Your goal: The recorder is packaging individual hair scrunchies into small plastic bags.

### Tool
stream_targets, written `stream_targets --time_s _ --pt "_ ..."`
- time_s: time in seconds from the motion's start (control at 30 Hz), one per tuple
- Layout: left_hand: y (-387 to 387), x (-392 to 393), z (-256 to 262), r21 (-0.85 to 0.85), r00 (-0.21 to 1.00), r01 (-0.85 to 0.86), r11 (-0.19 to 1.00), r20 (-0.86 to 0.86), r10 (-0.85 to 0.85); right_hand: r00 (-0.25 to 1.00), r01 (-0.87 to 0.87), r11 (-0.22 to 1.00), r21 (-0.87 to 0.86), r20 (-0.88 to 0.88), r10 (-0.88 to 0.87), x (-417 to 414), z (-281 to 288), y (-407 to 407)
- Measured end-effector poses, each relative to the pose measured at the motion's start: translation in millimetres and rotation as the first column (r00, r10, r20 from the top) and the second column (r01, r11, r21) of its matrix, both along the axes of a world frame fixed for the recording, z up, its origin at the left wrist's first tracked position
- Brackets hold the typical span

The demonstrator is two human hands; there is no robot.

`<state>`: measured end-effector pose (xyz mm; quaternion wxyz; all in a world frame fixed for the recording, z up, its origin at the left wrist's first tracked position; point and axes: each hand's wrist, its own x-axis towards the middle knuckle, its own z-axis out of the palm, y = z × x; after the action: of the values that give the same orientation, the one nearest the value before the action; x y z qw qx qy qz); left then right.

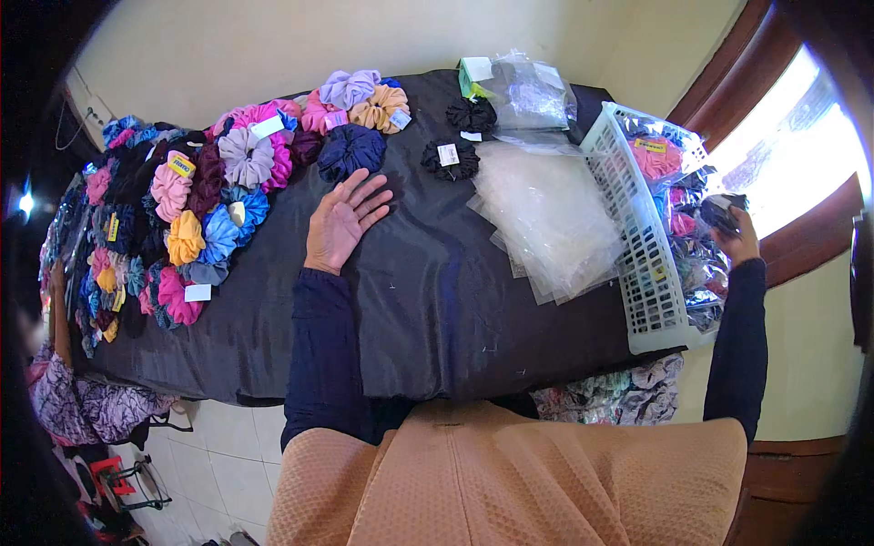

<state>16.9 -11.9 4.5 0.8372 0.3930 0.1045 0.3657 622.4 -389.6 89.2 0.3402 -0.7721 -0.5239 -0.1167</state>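
My left hand is palm up with its fingers apart over the black cloth, just below a navy fabric scrunchie, and holds nothing. My right hand grips a dark item in clear plastic wrap over the white plastic basket, which holds several bagged scrunchies. Between my hands lies a spread stack of clear plastic bags. Two black scrunchies with tags, one at the back and one nearer, lie left of the bags.
Rows of coloured scrunchies cover the left of the black-covered table. More plastic packets lie by a green box at the back. A co-worker's arm shows at the far left. A wood-framed window stands behind the basket.
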Motion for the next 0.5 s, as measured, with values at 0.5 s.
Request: stream_targets --time_s 0.5 --pt "6 0 -3 0.019 1.0 -0.016 1.0 -0.027 0.016 0.724 0.162 0.985 0.062 -0.686 -0.076 47 -32 99"
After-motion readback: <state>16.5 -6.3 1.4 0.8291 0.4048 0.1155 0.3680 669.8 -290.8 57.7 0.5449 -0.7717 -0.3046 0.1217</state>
